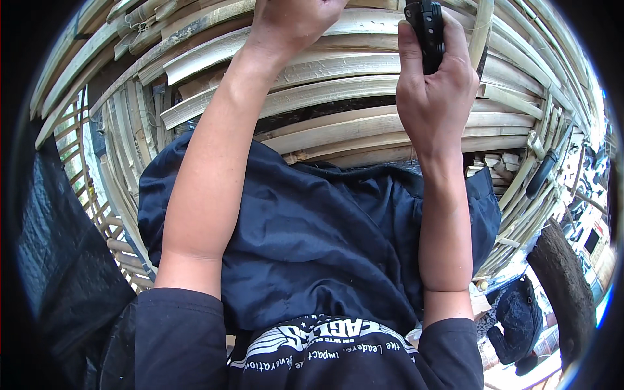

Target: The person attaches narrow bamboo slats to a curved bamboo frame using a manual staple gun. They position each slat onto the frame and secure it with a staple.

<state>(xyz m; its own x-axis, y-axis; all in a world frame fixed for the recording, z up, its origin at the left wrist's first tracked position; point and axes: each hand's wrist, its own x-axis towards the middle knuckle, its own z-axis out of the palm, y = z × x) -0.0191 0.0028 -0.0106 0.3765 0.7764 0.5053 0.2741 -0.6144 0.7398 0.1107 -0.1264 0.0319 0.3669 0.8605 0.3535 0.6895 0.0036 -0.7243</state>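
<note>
My right hand (439,84) is closed around a black handle (431,40) dotted with small silvery rivets. The thumb lies along one side of it and fingers along the other. What the handle belongs to is cut off by the upper edge. My left hand (296,23) reaches up to the same edge, its visible fingers curled in. Anything in its grip is out of sight. Long, pale split bamboo strips (351,91) lie in curved rows beneath and beyond both hands. Dark blue cloth (312,227) covers my lap between the forearms.
Black sheeting (58,260) hangs at the left beside a bamboo lattice (84,162). On the right, a black handle-shaped thing (541,174) rests against the bamboo. Lower right are a thick dark log (562,286) and a crumpled black item (518,322).
</note>
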